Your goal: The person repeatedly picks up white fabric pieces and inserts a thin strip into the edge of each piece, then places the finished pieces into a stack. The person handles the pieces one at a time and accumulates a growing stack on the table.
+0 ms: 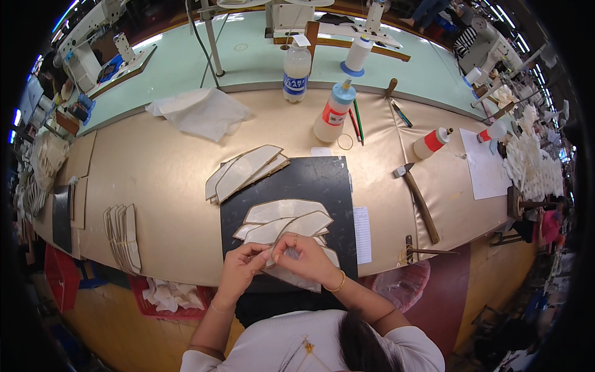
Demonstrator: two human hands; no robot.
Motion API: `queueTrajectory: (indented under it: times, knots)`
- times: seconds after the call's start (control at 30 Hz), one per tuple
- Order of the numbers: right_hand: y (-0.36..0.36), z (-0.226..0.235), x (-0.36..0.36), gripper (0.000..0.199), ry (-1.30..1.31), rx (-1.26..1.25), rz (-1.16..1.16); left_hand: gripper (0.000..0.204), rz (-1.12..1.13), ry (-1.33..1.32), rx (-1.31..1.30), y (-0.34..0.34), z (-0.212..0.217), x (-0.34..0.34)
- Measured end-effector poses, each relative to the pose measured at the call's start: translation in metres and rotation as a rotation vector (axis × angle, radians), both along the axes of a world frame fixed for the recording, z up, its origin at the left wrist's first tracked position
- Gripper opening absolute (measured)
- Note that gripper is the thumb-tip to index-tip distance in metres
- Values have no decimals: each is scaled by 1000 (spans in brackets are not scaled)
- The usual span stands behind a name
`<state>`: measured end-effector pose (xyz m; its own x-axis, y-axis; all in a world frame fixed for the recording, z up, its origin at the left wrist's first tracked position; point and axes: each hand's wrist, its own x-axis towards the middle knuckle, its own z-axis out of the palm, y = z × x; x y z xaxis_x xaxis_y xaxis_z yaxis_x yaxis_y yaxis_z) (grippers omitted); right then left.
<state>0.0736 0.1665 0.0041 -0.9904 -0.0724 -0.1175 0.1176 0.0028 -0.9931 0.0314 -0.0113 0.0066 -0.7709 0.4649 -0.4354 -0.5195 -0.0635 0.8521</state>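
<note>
Near the front edge of the table, my left hand [243, 265] and my right hand [306, 260] meet, thumbs and fingers pinched together on a flat pale cut piece [296, 279]. Its upper edge is partly hidden by my fingers. Just beyond my hands, a loose pile of similar curved, brown-edged pale pieces [291, 212] is fanned out on a black board [316, 180]. Another stack of these pieces [248, 168] overlaps the board's far left corner.
Right of the board lie a paper sheet [362, 232] and a hammer [423, 208]. Bottles [331, 121] and pencils [358, 123] are farther back. A white cloth [204, 111] and more stacked pieces [123, 239] are at left. A red crate [145, 304] sits below the table edge.
</note>
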Motion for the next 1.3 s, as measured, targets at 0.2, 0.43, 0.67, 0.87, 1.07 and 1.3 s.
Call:
queueTrajectory:
  times: [0.2,0.43,0.67,0.87,1.07,1.3]
  knots:
    - [2,-4,6,17,70,-9,-67,13,0,63,-63,3,1,0]
    - [8,5,3,26,-132,-252,-40,12,-22,301,-129,6,11,4]
    - [33,21,-1,25,-268,-267,-44,12,71,343,-107,2,14,-5]
    - [11,13,-1,28,-221,-233,-6,12,-119,526,-254,14,32,0]
    - [13,12,-3,22,-234,-285,74,12,-17,173,-57,1,22,-3]
    - [40,16,3,20,-231,-386,-93,10,87,264,-91,-12,15,-15]
